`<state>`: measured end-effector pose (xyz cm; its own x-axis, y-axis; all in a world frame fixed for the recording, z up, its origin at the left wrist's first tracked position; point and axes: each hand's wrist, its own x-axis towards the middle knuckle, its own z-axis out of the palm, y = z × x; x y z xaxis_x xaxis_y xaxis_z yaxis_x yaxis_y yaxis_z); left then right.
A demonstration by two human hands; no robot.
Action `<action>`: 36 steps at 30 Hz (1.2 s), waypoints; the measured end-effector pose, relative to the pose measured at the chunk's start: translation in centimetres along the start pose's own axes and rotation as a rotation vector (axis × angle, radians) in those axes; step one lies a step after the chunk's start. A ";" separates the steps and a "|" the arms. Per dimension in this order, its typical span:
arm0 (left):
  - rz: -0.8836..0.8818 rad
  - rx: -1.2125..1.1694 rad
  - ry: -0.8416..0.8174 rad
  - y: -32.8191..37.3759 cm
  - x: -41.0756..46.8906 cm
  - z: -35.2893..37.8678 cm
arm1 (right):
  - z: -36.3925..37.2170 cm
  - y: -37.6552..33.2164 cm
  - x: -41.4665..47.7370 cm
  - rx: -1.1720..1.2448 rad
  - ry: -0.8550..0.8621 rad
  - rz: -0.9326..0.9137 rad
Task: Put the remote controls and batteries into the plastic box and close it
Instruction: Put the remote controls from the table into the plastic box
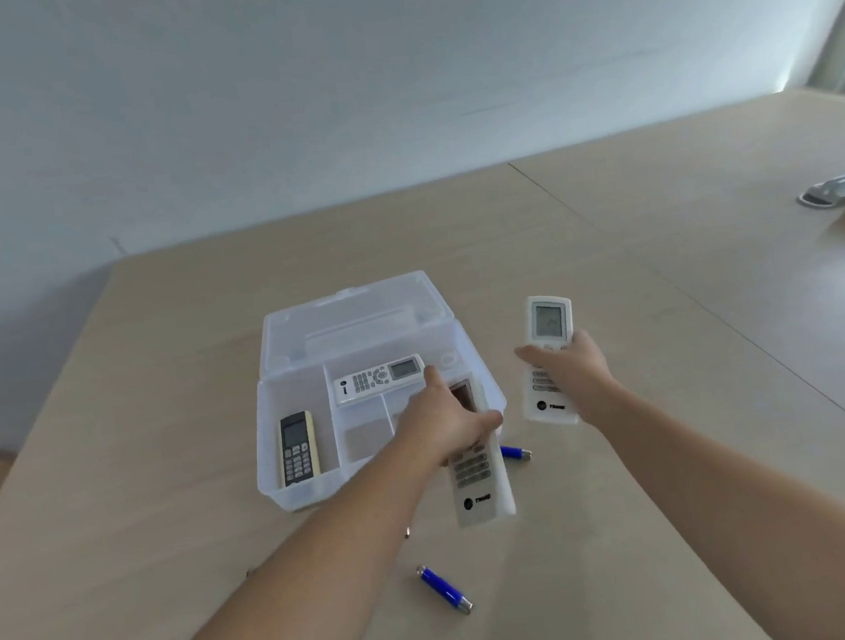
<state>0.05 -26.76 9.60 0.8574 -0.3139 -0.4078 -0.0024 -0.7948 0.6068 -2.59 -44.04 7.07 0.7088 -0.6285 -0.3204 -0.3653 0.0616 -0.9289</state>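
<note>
Two white remotes are in the hands, each printed near its lower end with a round dark logo and the word TRANE, though blur makes the letters only just readable; the left hand (pixel 448 423) grips one white remote (pixel 480 484) around its upper half, over the near right corner of the clear plastic box (pixel 292 492), its screen end hidden behind the fingers; the right hand (pixel 567 370) wraps around the middle of the other white remote (pixel 547 328), held upright to the right of the box, display at the far end; the box stands open on the wooden table (pixel 666 296) with its lid (pixel 353 316) tipped back on the far side; inside, a white remote with grey buttons (pixel 379 378) lies crosswise in the far compartment, its small logo too blurred to read, and a black-faced remote with a cream edge (pixel 298 447) lies lengthwise in the left compartment; the small near compartments show nothing I can make out; one blue battery (pixel 515 451) lies on the table just right of the box, partly behind the left-hand remote; another blue battery (pixel 444 589) lies nearer, apart from the box, between the forearms; a grey metal fitting (pixel 836 189) sits at the far right edge, well apart.
</note>
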 end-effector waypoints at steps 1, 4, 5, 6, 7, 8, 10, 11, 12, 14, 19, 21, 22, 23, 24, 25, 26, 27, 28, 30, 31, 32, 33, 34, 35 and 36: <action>0.026 -0.013 0.027 -0.1 0.1 -1.7 | 0.6 -1.0 0.1 0.039 -0.023 -0.031; 0.069 -0.019 0.103 -1.1 0.3 -6.1 | 2.6 -3.5 0.5 0.101 -0.070 -0.084; 0.076 -0.003 0.128 -1.7 0.5 -7.2 | 3.4 -4.2 0.6 0.113 -0.079 -0.079; 0.082 0.015 0.154 -2.3 0.7 -8.2 | 4.2 -4.6 0.9 0.117 -0.087 -0.062; 0.080 0.022 0.179 -3.0 1.1 -9.1 | 5.0 -5.0 1.1 0.116 -0.098 -0.041; 0.072 0.013 0.202 -3.6 1.4 -9.9 | 5.8 -5.3 1.4 0.116 -0.111 -0.025; 0.055 -0.016 0.246 -4.8 1.9 -11.1 | 7.3 -5.4 1.9 0.111 -0.120 -0.004; 0.049 -0.014 0.275 -5.4 2.2 -11.6 | 8.1 -5.5 2.2 0.107 -0.115 0.005; 0.040 -0.007 0.306 -5.9 2.6 -12.1 | 8.9 -5.4 2.6 0.101 -0.112 0.013; 0.012 0.002 0.364 -6.9 3.4 -12.9 | 10.4 -5.0 3.4 0.099 -0.109 0.028; 0.023 0.006 0.422 -9.1 6.1 -14.4 | 14.2 -4.0 5.5 0.009 -0.111 0.079; 0.036 0.027 0.430 -9.8 7.4 -14.8 | 15.9 -3.5 6.0 -0.010 -0.131 0.127; 0.042 0.034 0.429 -10.1 8.0 -15.0 | 16.7 -3.2 6.3 -0.005 -0.146 0.153; 0.044 0.041 0.426 -10.4 8.6 -15.1 | 17.5 -3.0 6.5 0.008 -0.167 0.180; 0.047 0.049 0.420 -10.7 9.1 -15.1 | 18.1 -2.8 6.7 0.025 -0.187 0.206; 0.048 0.060 0.413 -11.0 9.7 -15.2 | 18.8 -2.6 6.9 0.040 -0.199 0.234; 0.052 0.072 0.407 -11.3 10.2 -15.1 | 19.4 -2.4 7.1 0.047 -0.205 0.258; 0.055 0.079 0.402 -11.5 10.7 -15.1 | 19.8 -2.2 7.3 0.046 -0.209 0.272; 0.057 0.082 0.399 -11.7 11.1 -15.0 | 20.2 -2.0 7.5 0.041 -0.211 0.279; 0.060 0.087 0.393 -12.0 11.6 -14.8 | 20.6 -1.6 7.9 0.021 -0.214 0.291; 0.059 0.088 0.388 -12.2 11.9 -14.7 | 20.6 -1.4 8.1 0.019 -0.216 0.296; 0.058 0.089 0.383 -12.3 12.2 -14.6 | 20.6 -1.4 8.2 0.017 -0.222 0.293; 0.059 0.089 0.380 -12.4 12.3 -14.5 | 20.7 -1.3 8.4 0.011 -0.229 0.277; 0.061 0.088 0.380 -12.5 12.5 -14.5 | 20.8 -1.1 8.6 -0.018 -0.229 0.258; 0.065 0.088 0.382 -12.5 12.6 -14.4 | 20.8 -1.1 8.7 -0.081 -0.214 0.236; 0.067 0.088 0.382 -12.5 12.7 -14.3 | 20.8 -1.1 8.7 -0.188 -0.181 0.206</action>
<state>18.29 -13.36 6.58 0.9835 -0.1642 -0.0765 -0.0947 -0.8260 0.5556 16.49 -33.42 1.44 0.6982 -0.4686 -0.5411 -0.6047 0.0185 -0.7962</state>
